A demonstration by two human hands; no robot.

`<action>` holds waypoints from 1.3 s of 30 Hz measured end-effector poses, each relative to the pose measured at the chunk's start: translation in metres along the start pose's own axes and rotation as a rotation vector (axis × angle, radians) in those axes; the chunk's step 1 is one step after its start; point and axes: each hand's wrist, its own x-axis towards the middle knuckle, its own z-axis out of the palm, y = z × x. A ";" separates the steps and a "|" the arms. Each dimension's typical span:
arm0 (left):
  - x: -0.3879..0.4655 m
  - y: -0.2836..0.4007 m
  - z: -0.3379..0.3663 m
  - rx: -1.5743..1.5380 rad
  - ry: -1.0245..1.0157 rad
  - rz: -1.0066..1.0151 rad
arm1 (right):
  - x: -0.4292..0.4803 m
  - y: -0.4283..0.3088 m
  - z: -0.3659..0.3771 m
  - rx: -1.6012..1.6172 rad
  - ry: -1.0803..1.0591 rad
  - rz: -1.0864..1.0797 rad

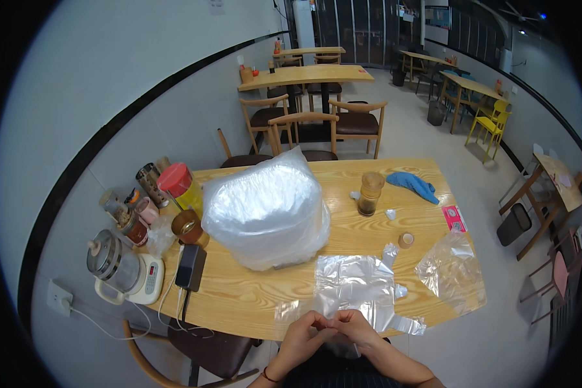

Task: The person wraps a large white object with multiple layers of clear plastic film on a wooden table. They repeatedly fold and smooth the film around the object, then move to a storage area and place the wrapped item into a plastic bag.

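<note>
My left hand (304, 333) and my right hand (358, 331) meet at the table's near edge, fingertips together, pinching a piece of thin clear plastic (342, 345). Part of this plastic hangs below the fingers; whether it joins the sheet on the table I cannot tell. Just beyond them a clear plastic T-shirt bag (351, 281) lies flat, its handles pointing right. Farther off to the left stands a large wrapped bundle in clear plastic (266, 213). Another clear bag (453, 271) lies crumpled at the right edge of the table.
On the wooden table (252, 300) are a roll of tape (406, 240), a brown-topped jar (370, 194) and a blue cloth (412, 186). An electric glass kettle (119, 266), a black power adapter (190, 267) with cables, and a red-lidded container (179, 184) crowd the left side. A chair (213, 347) stands at near left.
</note>
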 end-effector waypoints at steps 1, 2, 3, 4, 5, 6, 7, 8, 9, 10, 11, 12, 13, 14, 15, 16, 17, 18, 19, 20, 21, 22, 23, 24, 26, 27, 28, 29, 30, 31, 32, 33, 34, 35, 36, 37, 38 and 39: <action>0.001 -0.002 0.001 0.001 0.000 0.006 | 0.001 0.002 0.000 0.026 0.002 0.038; 0.001 -0.004 0.000 -0.016 -0.005 0.020 | 0.001 0.003 -0.001 0.067 -0.070 0.079; 0.000 -0.006 -0.002 -0.040 0.002 0.038 | 0.000 0.001 -0.003 0.073 -0.068 0.151; -0.001 -0.010 -0.003 -0.184 0.034 0.051 | 0.000 0.002 -0.002 0.181 -0.164 0.078; -0.001 -0.013 -0.006 -0.334 0.072 0.069 | 0.000 0.000 0.000 0.259 -0.183 0.033; -0.002 -0.017 -0.009 -0.501 0.081 0.099 | -0.001 -0.002 0.001 0.328 -0.235 0.010; -0.003 -0.021 -0.014 -0.778 0.153 0.063 | -0.002 -0.007 0.001 0.433 -0.155 -0.017; -0.003 -0.025 -0.024 -1.072 0.196 0.036 | -0.002 -0.017 -0.004 0.530 -0.109 -0.021; -0.005 -0.030 -0.035 -1.373 0.274 -0.008 | -0.004 -0.028 -0.009 0.616 -0.124 -0.049; -0.007 -0.035 -0.047 -1.593 0.145 0.079 | -0.003 -0.040 -0.014 0.788 -0.250 -0.072; -0.007 -0.041 -0.059 -1.816 0.042 0.155 | -0.002 -0.053 -0.020 0.958 -0.500 -0.134; -0.007 -0.047 -0.066 -1.972 -0.064 0.249 | -0.004 -0.064 -0.026 0.940 -0.444 -0.171; -0.008 -0.051 -0.074 -1.950 -0.161 0.304 | -0.008 -0.076 -0.032 0.935 -0.447 -0.222; -0.009 -0.055 -0.078 -1.863 -0.248 0.367 | -0.009 -0.086 -0.034 0.943 -0.475 -0.268; -0.009 -0.055 -0.082 -1.748 -0.364 0.437 | -0.008 -0.094 -0.033 0.869 -0.488 -0.268; -0.007 -0.054 -0.086 -1.549 -0.322 0.261 | -0.007 -0.101 -0.029 0.810 -0.526 -0.263; -0.004 -0.049 -0.089 -1.322 -0.303 0.098 | -0.007 -0.109 -0.022 0.754 -0.578 -0.254; 0.000 -0.042 -0.094 -1.109 -0.334 0.013 | -0.007 -0.115 -0.015 0.656 -0.544 -0.226; 0.008 -0.033 -0.093 -0.902 -0.282 -0.094 | -0.008 -0.120 -0.005 0.559 -0.526 -0.204; 0.017 -0.023 -0.087 -0.720 -0.278 -0.121 | -0.006 -0.125 0.004 0.467 -0.501 -0.174; 0.023 -0.012 -0.080 -0.700 -0.323 -0.070 | -0.003 -0.128 0.013 0.424 -0.541 -0.138; 0.029 0.000 -0.072 -0.683 -0.366 -0.012 | 0.001 -0.130 0.021 0.385 -0.572 -0.096; 0.032 0.010 -0.067 -0.665 -0.409 0.047 | 0.004 -0.131 0.026 0.343 -0.568 -0.032; 0.034 0.020 -0.065 -0.554 -0.409 0.070 | 0.008 -0.132 0.030 0.356 -0.624 -0.027; 0.035 0.032 -0.064 -0.333 -0.412 0.150 | 0.014 -0.135 0.029 0.360 -0.722 -0.045; 0.037 0.034 -0.068 -0.349 -0.378 0.117 | 0.017 -0.137 0.025 0.365 -0.742 -0.032; 0.038 0.035 -0.074 -0.369 -0.349 0.116 | 0.019 -0.140 0.019 0.344 -0.785 -0.053; 0.039 0.034 -0.082 -0.394 -0.322 0.114 | 0.020 -0.143 0.010 0.328 -0.815 -0.061; 0.041 0.032 -0.091 -0.617 -0.286 0.167 | 0.022 -0.146 0.003 0.319 -0.866 -0.082; 0.042 0.030 -0.101 -0.848 -0.249 0.218 | 0.027 -0.149 -0.003 0.331 -0.892 -0.074; 0.041 0.028 -0.109 -1.074 -0.256 0.308 | 0.032 -0.152 -0.008 0.349 -0.938 -0.077; 0.040 0.027 -0.116 -1.167 -0.162 0.290 | 0.037 -0.155 -0.012 0.371 -0.987 -0.080; 0.041 0.029 -0.125 -1.255 -0.115 0.309 | 0.042 -0.159 -0.014 0.416 -0.953 -0.107; 0.043 0.033 -0.133 -1.343 -0.068 0.328 | 0.047 -0.165 -0.014 0.464 -0.921 -0.138; 0.045 0.039 -0.143 -1.337 -0.165 0.398 | 0.054 -0.174 -0.012 0.511 -0.898 -0.174; 0.050 0.048 -0.153 -1.325 -0.264 0.470 | 0.067 -0.185 -0.006 0.536 -0.934 -0.263; 0.055 0.057 -0.161 -1.325 -0.391 0.537 | 0.078 -0.197 0.003 0.562 -1.018 -0.364; 0.062 0.066 -0.167 -1.358 -0.314 0.568 | 0.084 -0.209 0.010 0.566 -0.837 -0.414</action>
